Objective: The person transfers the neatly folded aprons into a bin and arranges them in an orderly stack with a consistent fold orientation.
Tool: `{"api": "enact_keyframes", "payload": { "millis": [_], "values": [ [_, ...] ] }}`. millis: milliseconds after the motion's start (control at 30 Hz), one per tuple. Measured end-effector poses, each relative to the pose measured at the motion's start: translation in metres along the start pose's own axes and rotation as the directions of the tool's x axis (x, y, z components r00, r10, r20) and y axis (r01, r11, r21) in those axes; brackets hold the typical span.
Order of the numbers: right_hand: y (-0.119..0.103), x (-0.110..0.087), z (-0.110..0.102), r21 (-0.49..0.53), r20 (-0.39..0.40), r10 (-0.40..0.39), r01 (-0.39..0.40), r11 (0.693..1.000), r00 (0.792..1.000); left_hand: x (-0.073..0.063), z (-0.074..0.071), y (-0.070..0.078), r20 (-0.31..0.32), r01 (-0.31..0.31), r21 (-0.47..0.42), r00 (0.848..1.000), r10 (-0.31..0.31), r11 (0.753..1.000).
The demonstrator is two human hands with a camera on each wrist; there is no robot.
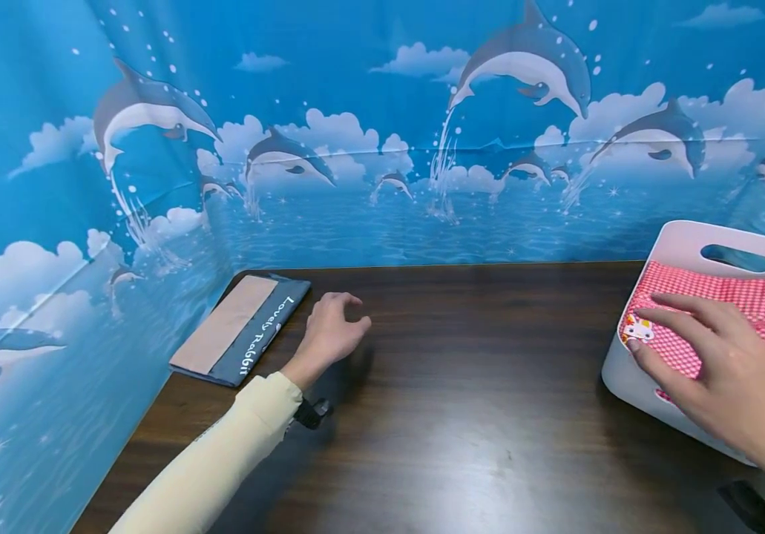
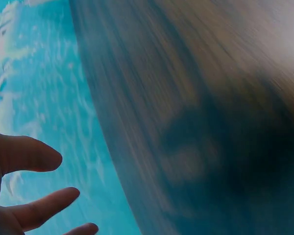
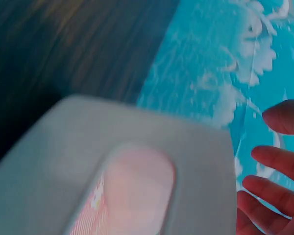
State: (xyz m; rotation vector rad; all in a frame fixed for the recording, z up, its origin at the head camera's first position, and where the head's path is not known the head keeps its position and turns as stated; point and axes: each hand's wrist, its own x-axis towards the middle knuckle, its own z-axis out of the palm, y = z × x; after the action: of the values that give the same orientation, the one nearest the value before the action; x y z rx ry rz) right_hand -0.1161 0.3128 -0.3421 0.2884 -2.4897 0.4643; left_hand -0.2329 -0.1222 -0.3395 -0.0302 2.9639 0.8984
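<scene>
My left hand [image 1: 334, 334] hovers over the dark wooden table with fingers loosely bent and nothing between them. Just left of it lies a flat folded dark blue item [image 1: 263, 334] with a beige band, lettered "Lovely Rabbit". At the right, my right hand [image 1: 732, 363] is held over a white plastic bin [image 1: 672, 241], its fingers spread and holding nothing. Inside the bin is red-and-white checked fabric [image 1: 703, 285] with small white rabbit figures. In the right wrist view, the fingers [image 3: 279, 159] show beside the bin's wall [image 3: 206, 166], near its oval handle hole.
A blue curtain [image 1: 355, 215] printed with dolphins and clouds hangs along the back and left of the table [image 1: 462, 356]. A dark wrist strap [image 1: 312, 413] sits at the left cuff.
</scene>
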Motion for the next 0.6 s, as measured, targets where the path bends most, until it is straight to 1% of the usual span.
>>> {"api": "enact_keyframes", "payload": {
  "millis": [33, 100, 167, 233, 300, 400, 500, 600],
  "values": [
    [-0.003, 0.001, 0.003, 0.005, -0.004, -0.052, 0.052, 0.999, 0.999, -0.001, -0.004, -0.007, -0.005, 0.015, 0.017, 1.0, -0.015, 1.0],
    [-0.008, 0.001, 0.01, 0.011, -0.005, -0.144, 0.144, 0.989, 0.99, -0.005, -0.01, -0.02, -0.016, 0.043, 0.051, 0.999, -0.042, 0.998],
    [-0.013, 0.002, 0.017, 0.018, 0.007, -0.202, 0.202, 0.979, 0.979, -0.008, -0.016, -0.034, -0.032, 0.06, 0.09, 0.998, -0.058, 0.994],
    [-0.016, 0.001, 0.024, 0.022, 0.027, -0.239, 0.238, 0.971, 0.971, -0.011, -0.021, -0.047, -0.055, 0.066, 0.139, 0.997, -0.059, 0.988],
    [-0.018, -0.001, 0.03, 0.038, 0.053, -0.25, 0.249, 0.968, 0.967, -0.013, -0.024, -0.059, -0.081, 0.069, 0.19, 0.995, -0.054, 0.979],
    [-0.018, -0.004, 0.037, 0.049, 0.07, -0.252, 0.249, 0.967, 0.965, -0.014, -0.029, -0.076, -0.118, 0.077, 0.265, 0.992, -0.047, 0.961],
    [-0.017, -0.007, 0.041, 0.065, 0.057, -0.243, 0.239, 0.969, 0.968, -0.014, -0.031, -0.091, -0.143, 0.082, 0.32, 0.989, -0.038, 0.944],
    [-0.017, -0.009, 0.043, 0.071, 0.04, -0.236, 0.233, 0.97, 0.971, -0.014, -0.033, -0.105, -0.15, 0.091, 0.356, 0.988, -0.04, 0.93]
  ]
}}
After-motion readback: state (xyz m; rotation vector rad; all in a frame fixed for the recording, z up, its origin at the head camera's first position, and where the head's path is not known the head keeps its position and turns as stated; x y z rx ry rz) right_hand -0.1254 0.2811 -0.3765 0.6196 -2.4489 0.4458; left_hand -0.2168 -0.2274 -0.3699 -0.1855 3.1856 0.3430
